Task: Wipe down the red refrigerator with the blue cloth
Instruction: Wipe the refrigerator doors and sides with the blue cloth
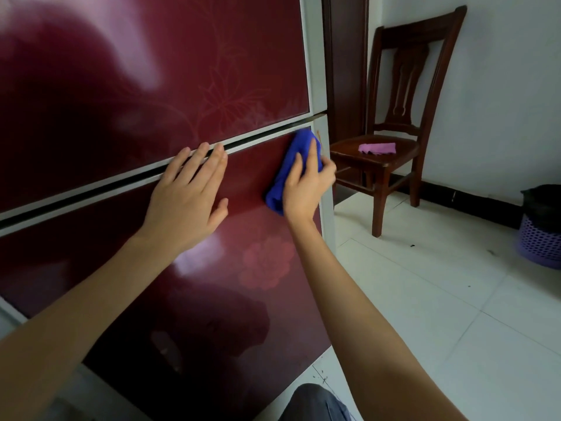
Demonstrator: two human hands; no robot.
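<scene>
The red refrigerator point(151, 86) fills the left of the head view, glossy, with a pale flower pattern and a grey seam between its upper and lower doors. My right hand point(306, 183) presses the folded blue cloth point(291, 165) against the top right corner of the lower door, close to the grey side edge. My left hand point(188, 189) lies flat on the lower door with fingers spread, its fingertips reaching the seam.
A dark wooden chair point(403, 117) stands to the right of the refrigerator with a pink cloth point(378, 148) on its seat. A purple perforated bin point(540, 241) with a black bag sits at the far right on the white tiled floor point(440, 299).
</scene>
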